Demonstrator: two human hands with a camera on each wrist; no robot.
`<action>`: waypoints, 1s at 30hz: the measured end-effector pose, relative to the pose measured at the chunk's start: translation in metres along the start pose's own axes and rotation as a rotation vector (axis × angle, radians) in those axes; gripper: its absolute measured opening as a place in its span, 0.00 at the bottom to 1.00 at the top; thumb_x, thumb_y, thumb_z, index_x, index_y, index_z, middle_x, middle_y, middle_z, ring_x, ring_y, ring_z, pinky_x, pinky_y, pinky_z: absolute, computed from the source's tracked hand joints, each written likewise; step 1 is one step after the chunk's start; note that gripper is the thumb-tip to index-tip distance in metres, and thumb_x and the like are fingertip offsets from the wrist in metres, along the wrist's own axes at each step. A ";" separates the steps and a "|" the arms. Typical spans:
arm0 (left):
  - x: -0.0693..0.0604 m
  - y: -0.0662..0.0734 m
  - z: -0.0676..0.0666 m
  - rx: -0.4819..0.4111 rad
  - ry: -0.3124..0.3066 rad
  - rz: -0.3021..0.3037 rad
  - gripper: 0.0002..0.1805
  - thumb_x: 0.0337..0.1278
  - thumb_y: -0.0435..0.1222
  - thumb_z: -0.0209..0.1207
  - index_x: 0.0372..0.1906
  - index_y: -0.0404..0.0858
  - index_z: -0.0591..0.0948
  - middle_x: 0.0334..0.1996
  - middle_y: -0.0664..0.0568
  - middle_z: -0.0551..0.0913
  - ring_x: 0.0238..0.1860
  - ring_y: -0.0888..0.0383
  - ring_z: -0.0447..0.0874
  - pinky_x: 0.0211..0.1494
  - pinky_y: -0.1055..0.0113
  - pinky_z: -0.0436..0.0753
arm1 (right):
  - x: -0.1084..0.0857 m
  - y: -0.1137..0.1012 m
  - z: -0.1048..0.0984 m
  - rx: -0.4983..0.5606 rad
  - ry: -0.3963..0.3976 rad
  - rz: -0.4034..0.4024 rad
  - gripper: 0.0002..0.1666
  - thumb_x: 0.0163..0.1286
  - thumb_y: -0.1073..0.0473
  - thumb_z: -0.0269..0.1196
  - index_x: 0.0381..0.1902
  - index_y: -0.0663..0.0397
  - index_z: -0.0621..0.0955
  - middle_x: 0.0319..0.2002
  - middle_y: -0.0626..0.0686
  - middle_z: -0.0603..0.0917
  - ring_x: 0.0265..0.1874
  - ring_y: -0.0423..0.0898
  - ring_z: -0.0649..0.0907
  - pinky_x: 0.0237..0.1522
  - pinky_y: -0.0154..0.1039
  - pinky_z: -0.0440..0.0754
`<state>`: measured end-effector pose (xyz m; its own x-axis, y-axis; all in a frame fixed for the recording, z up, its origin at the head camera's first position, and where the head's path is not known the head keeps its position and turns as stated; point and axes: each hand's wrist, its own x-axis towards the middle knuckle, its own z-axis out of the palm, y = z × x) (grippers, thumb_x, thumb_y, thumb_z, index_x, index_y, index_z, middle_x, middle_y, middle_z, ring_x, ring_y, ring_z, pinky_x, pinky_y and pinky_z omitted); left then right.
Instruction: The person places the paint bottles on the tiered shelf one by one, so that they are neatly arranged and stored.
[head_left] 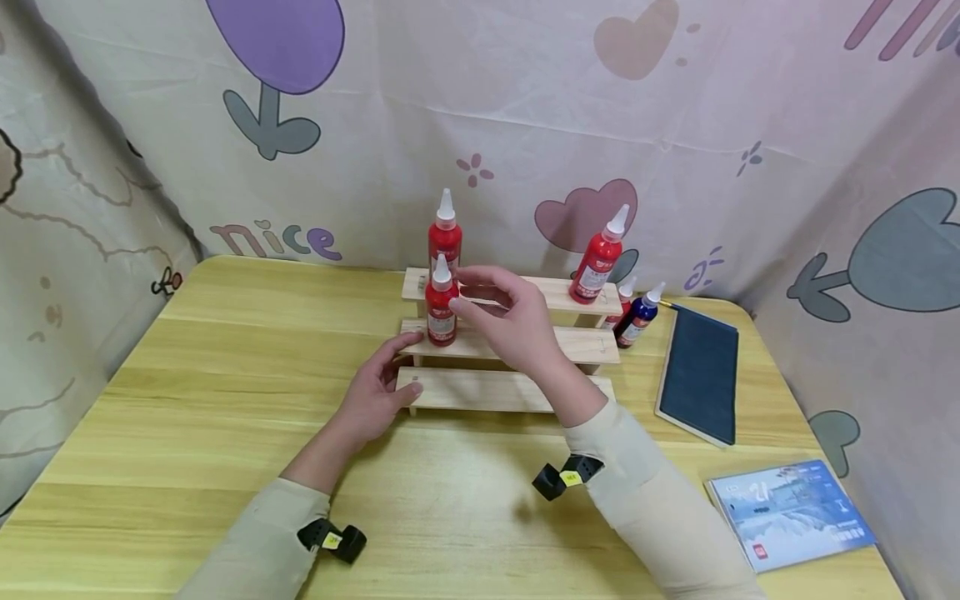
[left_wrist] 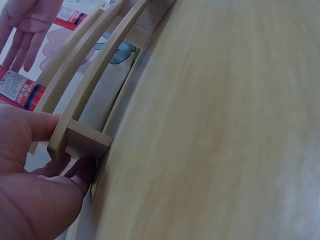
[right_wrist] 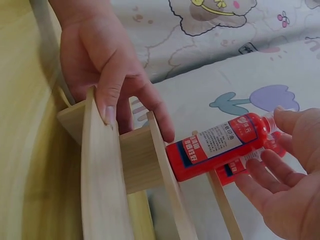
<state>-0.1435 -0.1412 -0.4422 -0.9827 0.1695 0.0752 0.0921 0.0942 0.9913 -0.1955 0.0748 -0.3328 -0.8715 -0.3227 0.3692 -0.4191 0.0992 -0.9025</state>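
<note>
A three-step rack of smooth, straight-edged pale wood (head_left: pixel 480 390) stands on a glossy yellow wood-grain table (head_left: pixel 225 367). On the rack's middle step, at its left end, a glossy red cylindrical plastic bottle with a white cone tip (head_left: pixel 441 317) stands upright, its printed label facing forward. The right hand (head_left: pixel 517 321) is beside that bottle, thumb and fingers loosely parted near its neck; whether they touch it I cannot tell. The left hand (head_left: pixel 375 392) grips the rack's left end, thumb on the lowest step. Two similar red bottles (head_left: pixel 596 267) stand on the rack's top step.
</note>
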 end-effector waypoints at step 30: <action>0.000 -0.001 0.000 -0.010 -0.006 -0.004 0.38 0.59 0.18 0.59 0.73 0.45 0.68 0.72 0.50 0.64 0.69 0.45 0.63 0.74 0.52 0.57 | -0.082 0.006 -0.071 -0.043 0.097 0.034 0.23 0.63 0.73 0.68 0.57 0.62 0.81 0.54 0.66 0.81 0.52 0.54 0.83 0.51 0.42 0.82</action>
<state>-0.1438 -0.1417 -0.4432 -0.9820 0.1754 0.0701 0.0861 0.0854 0.9926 -0.1450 0.1690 -0.3529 -0.9051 -0.2264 0.3600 -0.3974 0.1493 -0.9054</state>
